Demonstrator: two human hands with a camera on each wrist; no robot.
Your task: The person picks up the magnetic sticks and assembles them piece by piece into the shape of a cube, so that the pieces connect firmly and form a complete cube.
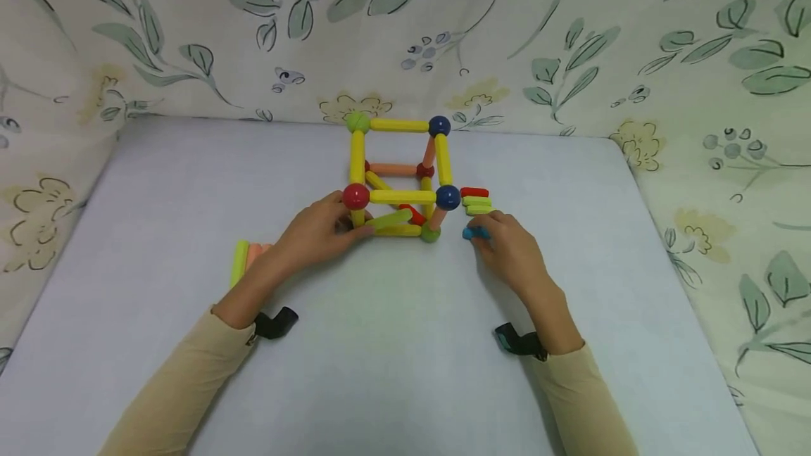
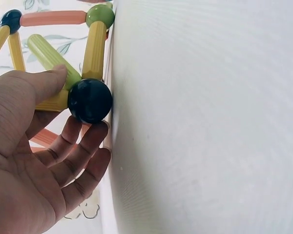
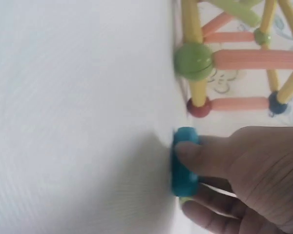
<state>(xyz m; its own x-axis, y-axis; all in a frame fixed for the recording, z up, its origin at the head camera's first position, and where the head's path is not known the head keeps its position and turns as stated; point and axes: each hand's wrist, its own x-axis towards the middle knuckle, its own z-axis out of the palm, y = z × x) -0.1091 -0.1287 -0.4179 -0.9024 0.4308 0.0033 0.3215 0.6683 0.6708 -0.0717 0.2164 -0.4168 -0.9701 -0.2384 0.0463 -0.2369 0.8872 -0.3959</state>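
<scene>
A cube-shaped frame of toy magnetic sticks and balls (image 1: 401,197) stands near the back of the white table. My left hand (image 1: 319,231) grips its near lower left corner, thumb along a yellow stick and fingers below a dark blue ball (image 2: 90,101). From that corner a light green stick (image 1: 389,219) slants up inside the frame. To the right of the frame, my right hand (image 1: 510,248) pinches a short blue stick (image 3: 184,168) at the table surface, the thumb laid across it.
Just behind the right hand lie a short red stick (image 1: 474,193) and light green sticks (image 1: 477,201). Beside my left forearm are a longer green stick (image 1: 239,262) and pink sticks (image 1: 255,252), partly covered. Floral cloth (image 1: 469,41) hangs behind the table.
</scene>
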